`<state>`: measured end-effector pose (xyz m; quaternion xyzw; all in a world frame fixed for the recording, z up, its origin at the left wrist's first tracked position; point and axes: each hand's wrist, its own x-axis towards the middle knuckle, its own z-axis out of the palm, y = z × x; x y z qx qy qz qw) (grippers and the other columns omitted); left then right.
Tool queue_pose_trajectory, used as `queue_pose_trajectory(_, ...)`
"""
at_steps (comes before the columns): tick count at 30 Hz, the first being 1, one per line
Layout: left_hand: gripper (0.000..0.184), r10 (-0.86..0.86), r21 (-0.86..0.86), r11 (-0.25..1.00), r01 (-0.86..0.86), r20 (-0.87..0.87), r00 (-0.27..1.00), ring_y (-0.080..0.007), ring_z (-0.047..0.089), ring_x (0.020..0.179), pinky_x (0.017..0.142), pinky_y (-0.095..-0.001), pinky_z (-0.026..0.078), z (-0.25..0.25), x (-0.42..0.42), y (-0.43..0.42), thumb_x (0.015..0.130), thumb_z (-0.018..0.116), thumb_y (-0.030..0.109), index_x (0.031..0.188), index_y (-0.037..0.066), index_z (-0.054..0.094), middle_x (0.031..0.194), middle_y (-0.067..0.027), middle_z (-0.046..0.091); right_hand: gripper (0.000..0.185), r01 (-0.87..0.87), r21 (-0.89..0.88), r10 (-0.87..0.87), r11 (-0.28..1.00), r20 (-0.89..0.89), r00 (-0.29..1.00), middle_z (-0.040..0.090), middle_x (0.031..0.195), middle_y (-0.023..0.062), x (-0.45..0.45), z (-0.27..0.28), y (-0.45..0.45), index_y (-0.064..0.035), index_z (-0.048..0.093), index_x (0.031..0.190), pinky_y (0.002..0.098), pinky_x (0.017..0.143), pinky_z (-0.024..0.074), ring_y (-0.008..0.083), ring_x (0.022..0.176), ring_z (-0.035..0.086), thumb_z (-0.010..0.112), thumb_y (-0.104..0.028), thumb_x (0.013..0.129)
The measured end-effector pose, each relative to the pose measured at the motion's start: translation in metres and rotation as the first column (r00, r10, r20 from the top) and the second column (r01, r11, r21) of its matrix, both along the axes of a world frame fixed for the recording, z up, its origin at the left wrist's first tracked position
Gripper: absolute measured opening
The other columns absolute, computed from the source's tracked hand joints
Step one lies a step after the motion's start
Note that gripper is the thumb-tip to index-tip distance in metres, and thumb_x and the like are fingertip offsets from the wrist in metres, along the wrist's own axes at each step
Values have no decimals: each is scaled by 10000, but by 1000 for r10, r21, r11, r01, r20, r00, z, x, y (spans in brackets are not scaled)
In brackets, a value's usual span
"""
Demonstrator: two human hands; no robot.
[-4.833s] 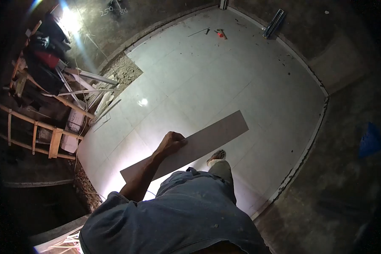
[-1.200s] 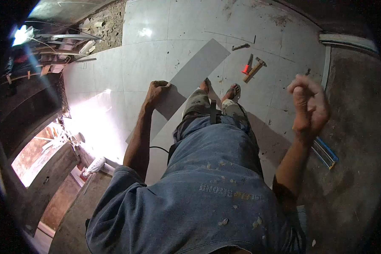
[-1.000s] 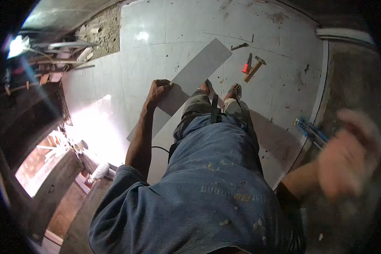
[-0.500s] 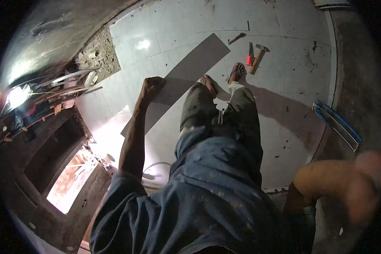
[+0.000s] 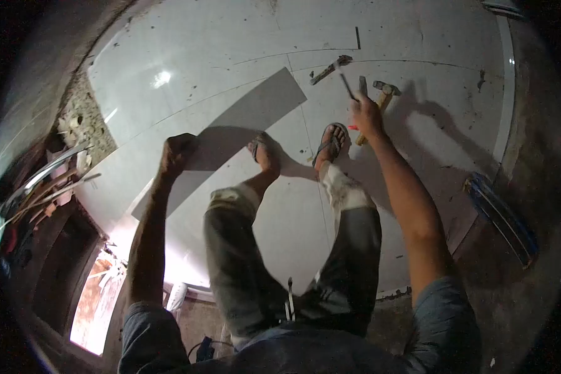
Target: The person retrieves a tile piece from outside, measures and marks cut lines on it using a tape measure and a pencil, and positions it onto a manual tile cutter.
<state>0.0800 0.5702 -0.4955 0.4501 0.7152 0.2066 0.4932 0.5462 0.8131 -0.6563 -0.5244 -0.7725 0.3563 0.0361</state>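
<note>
A long grey strip, perhaps cut tile (image 5: 249,118), lies slanted across the pale floor. My left hand (image 5: 179,153) is closed at its left edge. My right hand (image 5: 366,116) is low over the floor, closed on a thin, dark pencil-like stick (image 5: 348,85) that points up and left. Beside and partly behind this hand are a hammer (image 5: 386,93) with a wooden handle and a red-handled tool (image 5: 363,84), whose handle is mostly hidden. A small dark hand tool (image 5: 330,70) lies near the stick's tip.
My sandalled feet (image 5: 333,143) stand close to the strip. A blue-framed hacksaw-like tool (image 5: 502,218) lies at the right. Scrap wood (image 5: 53,190) is piled at the left, near broken rubble (image 5: 84,128). Thin lines run across the pale floor (image 5: 430,37).
My right hand has come from the lower right to the tools, now holding the thin stick. My view has tilted forward as I bend. My left hand stays at the strip.
</note>
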Motion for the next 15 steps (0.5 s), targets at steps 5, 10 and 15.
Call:
queue_pose_trajectory(5, 253, -16, 12, 1000, 16, -40, 999, -103, 555, 708, 646, -302, 477, -131, -37, 16, 903, 610, 218, 893, -31, 658, 724, -36, 627, 230, -189, 31, 187, 981, 71, 980, 643, 1012, 225, -82, -158, 30, -5, 542, 1121, 467, 811, 512, 405, 993, 626, 548, -151, 943)
queue_pose_trajectory(10, 258, 34, 5, 999, -34, 38, 999, -114, 576, 727, 662, -289, 483, -237, -55, 35, 943, 602, 218, 923, -33, 659, 746, -40, 638, 248, -292, 156, 312, 944, -126, 942, 608, 1137, 219, -74, -244, 54, 8, 533, 1145, 470, 862, 507, 424, 1057, 594, 517, -35, 901)
queue_pose_trajectory(15, 286, -33, 243, 970, -22, 218, 975, -215, 663, 871, 779, -345, 533, -341, -55, 50, 951, 609, 227, 997, -52, 651, 907, -126, 696, 312, -436, 229, 461, 870, -69, 885, 544, 1263, 209, 18, -241, 43, 10, 529, 1226, 467, 1035, 411, 404, 1223, 495, 558, -70, 925)
